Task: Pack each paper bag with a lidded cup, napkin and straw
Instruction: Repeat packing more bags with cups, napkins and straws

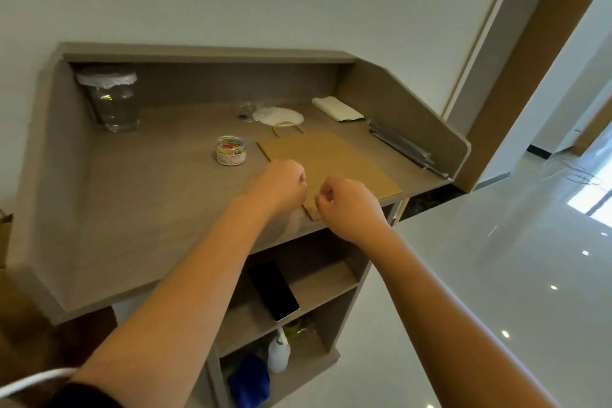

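A flat brown paper bag [334, 162] lies on the desk top [149, 195], its handle pointing to the wall. My left hand [281, 184] and my right hand [349, 207] sit with curled fingers at the bag's near end, pinching its edge. A stack of clear cups [114, 103] with plastic wrap over its top stands at the back left. White lids [280, 116] lie at the back middle. Folded white napkins [337, 108] are at the back right, and wrapped straws [405, 146] lie along the right wall.
A small jar of coloured clips [230, 150] stands left of the bag. The desk has raised side and back walls. On the shelves below are a dark phone [274, 290], a white spray bottle [279, 353] and a blue cloth [250, 381]. Another brown bag [5, 238] shows at the far left.
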Demonstrator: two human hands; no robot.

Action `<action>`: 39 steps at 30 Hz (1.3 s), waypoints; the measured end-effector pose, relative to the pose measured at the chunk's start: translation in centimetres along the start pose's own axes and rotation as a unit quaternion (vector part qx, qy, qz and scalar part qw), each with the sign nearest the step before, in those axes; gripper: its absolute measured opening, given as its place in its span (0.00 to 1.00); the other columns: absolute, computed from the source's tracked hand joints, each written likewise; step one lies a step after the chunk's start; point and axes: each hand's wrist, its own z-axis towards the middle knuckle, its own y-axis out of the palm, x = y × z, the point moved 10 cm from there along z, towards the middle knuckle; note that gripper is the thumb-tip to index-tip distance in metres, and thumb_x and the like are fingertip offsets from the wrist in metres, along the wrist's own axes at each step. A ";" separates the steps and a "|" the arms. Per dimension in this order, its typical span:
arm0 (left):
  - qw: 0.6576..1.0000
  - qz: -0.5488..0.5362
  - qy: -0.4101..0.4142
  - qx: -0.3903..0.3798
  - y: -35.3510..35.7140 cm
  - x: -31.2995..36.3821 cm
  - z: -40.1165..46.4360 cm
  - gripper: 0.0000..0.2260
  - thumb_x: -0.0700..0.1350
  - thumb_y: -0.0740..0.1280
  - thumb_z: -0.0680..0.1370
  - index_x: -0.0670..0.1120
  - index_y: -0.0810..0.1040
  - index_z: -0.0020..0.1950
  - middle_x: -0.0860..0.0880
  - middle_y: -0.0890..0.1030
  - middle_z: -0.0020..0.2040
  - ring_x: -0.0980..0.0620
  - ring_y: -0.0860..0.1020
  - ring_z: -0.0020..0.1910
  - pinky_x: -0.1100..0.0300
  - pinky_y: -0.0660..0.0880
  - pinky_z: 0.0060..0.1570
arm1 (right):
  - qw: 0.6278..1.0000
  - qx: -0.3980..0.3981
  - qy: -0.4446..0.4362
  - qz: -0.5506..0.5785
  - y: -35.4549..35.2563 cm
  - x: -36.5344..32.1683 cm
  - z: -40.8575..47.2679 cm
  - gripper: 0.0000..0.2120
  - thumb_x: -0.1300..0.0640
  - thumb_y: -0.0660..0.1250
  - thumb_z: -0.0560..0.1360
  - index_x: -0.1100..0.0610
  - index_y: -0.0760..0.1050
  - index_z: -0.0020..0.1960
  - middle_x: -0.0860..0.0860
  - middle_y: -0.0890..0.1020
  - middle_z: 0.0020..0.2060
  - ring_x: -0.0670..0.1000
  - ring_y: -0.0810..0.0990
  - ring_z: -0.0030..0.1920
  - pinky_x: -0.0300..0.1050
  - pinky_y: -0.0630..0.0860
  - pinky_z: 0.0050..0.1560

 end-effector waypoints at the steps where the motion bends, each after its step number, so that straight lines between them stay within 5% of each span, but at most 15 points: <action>1: 1.000 0.002 0.007 0.011 -0.1 0.3 1.8 0.08 0.44 0.59 0.78 0.47 0.78 0.48 0.47 0.80 0.48 0.47 0.77 0.48 0.49 0.76 0.50 | 1.000 0.012 0.003 -0.001 -0.4 0.8 1.7 0.12 0.52 0.58 0.79 0.55 0.73 0.59 0.51 0.79 0.50 0.52 0.78 0.48 0.49 0.77 0.51; 12: 1.000 -0.030 -0.005 0.003 1.3 0.9 19.0 0.08 0.42 0.59 0.79 0.46 0.77 0.49 0.47 0.79 0.45 0.50 0.77 0.43 0.57 0.74 0.42 | 0.996 0.070 0.041 0.042 -3.3 8.8 19.3 0.08 0.53 0.61 0.78 0.56 0.75 0.50 0.52 0.80 0.44 0.50 0.78 0.44 0.45 0.77 0.47; 16: 0.998 -0.053 -0.037 0.002 2.6 0.6 23.4 0.07 0.43 0.60 0.79 0.47 0.77 0.49 0.47 0.79 0.45 0.49 0.77 0.44 0.52 0.78 0.48 | 0.993 0.082 0.058 0.068 -4.2 12.1 24.8 0.09 0.55 0.61 0.79 0.59 0.76 0.48 0.55 0.81 0.43 0.52 0.79 0.44 0.46 0.76 0.47; 23: 0.996 -0.049 -0.073 0.003 4.2 0.9 30.6 0.08 0.44 0.60 0.79 0.47 0.79 0.53 0.48 0.79 0.47 0.50 0.77 0.44 0.56 0.76 0.45 | 0.991 0.099 0.057 0.067 -4.2 17.1 33.9 0.12 0.56 0.61 0.79 0.64 0.78 0.51 0.58 0.80 0.49 0.57 0.78 0.47 0.51 0.76 0.49; 33: 0.993 -0.030 -0.110 -0.011 5.3 0.4 34.9 0.10 0.42 0.59 0.79 0.48 0.79 0.45 0.48 0.79 0.41 0.50 0.77 0.40 0.55 0.77 0.43 | 0.993 0.064 0.027 -0.091 -1.8 17.2 40.7 0.15 0.49 0.58 0.79 0.58 0.76 0.55 0.55 0.76 0.54 0.57 0.73 0.57 0.53 0.74 0.54; 39: 0.992 -0.039 -0.117 0.000 5.4 -0.2 35.4 0.09 0.42 0.59 0.79 0.47 0.79 0.50 0.47 0.80 0.45 0.50 0.78 0.43 0.57 0.76 0.45 | 0.995 0.088 0.032 -0.042 -1.9 17.5 41.7 0.16 0.51 0.58 0.79 0.60 0.80 0.45 0.58 0.80 0.44 0.59 0.78 0.48 0.52 0.77 0.48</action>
